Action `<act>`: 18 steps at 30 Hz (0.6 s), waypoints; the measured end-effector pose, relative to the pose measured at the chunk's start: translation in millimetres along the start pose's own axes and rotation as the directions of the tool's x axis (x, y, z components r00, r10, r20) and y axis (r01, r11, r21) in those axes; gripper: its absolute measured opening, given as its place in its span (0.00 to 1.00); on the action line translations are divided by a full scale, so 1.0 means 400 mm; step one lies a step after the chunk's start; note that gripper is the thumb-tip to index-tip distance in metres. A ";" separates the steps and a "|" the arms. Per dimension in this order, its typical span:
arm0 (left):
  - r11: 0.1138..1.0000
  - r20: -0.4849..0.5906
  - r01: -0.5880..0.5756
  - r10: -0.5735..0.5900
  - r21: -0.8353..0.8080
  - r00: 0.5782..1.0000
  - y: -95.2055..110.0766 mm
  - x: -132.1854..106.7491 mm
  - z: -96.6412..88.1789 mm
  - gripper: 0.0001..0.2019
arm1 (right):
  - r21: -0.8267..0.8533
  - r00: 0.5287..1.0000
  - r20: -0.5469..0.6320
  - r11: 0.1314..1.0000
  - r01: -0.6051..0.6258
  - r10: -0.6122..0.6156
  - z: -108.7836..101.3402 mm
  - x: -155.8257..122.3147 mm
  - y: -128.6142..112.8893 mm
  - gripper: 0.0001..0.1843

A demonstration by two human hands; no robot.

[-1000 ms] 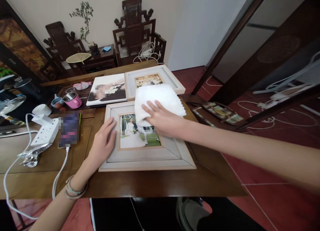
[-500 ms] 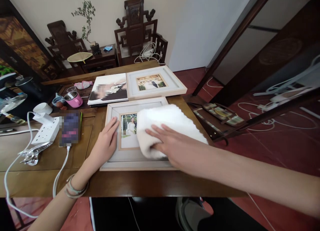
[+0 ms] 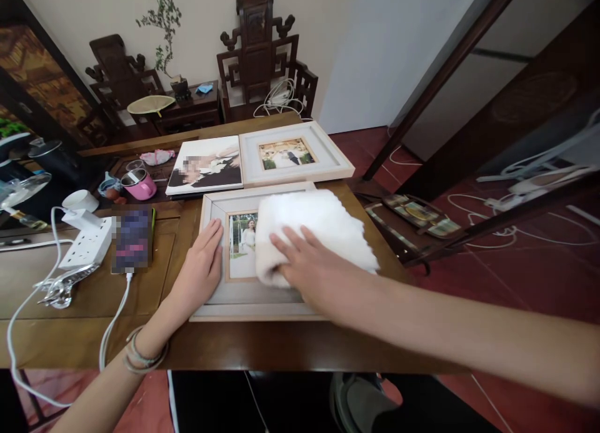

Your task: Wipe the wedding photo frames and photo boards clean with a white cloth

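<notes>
A pale wooden picture frame with a wedding photo lies flat on the brown table. My left hand rests flat on the frame's left border, fingers stretched out. My right hand presses flat on a folded white towel that covers the right part of the photo and frame. The fingers of that hand lie spread on the cloth.
Behind lie a second framed photo and a frameless print. To the left are a phone on a cable, a white power strip, a pink cup and a white cup. Carved chairs stand by the wall.
The right hand slid the towel from the frame's upper right down across the photo, then slightly back up and left. The left hand stayed on the frame's left border.
</notes>
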State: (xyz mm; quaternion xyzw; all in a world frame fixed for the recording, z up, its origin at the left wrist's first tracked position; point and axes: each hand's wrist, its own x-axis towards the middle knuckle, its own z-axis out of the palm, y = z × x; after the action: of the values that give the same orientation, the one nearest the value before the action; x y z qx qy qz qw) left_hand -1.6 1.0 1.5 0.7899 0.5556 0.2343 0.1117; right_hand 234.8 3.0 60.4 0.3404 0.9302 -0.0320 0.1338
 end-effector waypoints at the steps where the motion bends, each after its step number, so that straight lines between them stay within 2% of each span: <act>1: 1.000 -0.003 0.001 -0.001 0.000 1.000 0.000 0.000 0.000 0.24 | 0.044 0.997 0.080 0.999 0.020 -0.024 -0.014 -0.023 -0.022 0.28; 3: 1.000 -0.010 0.002 -0.002 0.002 1.000 -0.001 0.000 0.002 0.24 | 0.140 0.976 0.198 0.988 0.069 -0.096 -0.041 -0.059 -0.055 0.27; 5: 1.000 -0.019 -0.002 0.003 0.007 1.000 -0.002 -0.001 0.004 0.24 | 0.208 0.964 0.214 0.972 0.113 -0.158 -0.058 -0.074 -0.070 0.26; 7: 1.000 -0.031 -0.009 0.009 0.012 0.999 -0.003 -0.001 0.006 0.23 | 0.206 0.976 0.151 0.971 0.121 -0.154 -0.056 -0.065 -0.066 0.28; 11: 1.000 -0.041 -0.014 0.014 0.002 0.999 -0.005 0.000 0.006 0.23 | 0.058 0.999 -0.039 0.998 0.013 -0.011 -0.011 0.008 0.000 0.27; 15: 1.000 -0.042 -0.018 0.018 -0.013 0.999 -0.004 0.000 0.004 0.23 | -0.072 0.959 -0.278 0.995 -0.073 0.050 0.012 0.102 0.101 0.29; 18: 1.000 -0.046 -0.017 0.016 -0.017 0.999 -0.004 0.000 0.003 0.23 | -0.116 0.962 -0.274 0.992 -0.052 0.018 0.006 0.152 0.139 0.28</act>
State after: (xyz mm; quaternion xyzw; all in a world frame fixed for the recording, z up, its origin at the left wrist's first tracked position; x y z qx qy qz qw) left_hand -2.2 1.5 -0.3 0.7879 0.5495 0.2578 0.1039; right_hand 226.7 83.2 43.3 0.3493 0.9337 0.0743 0.0258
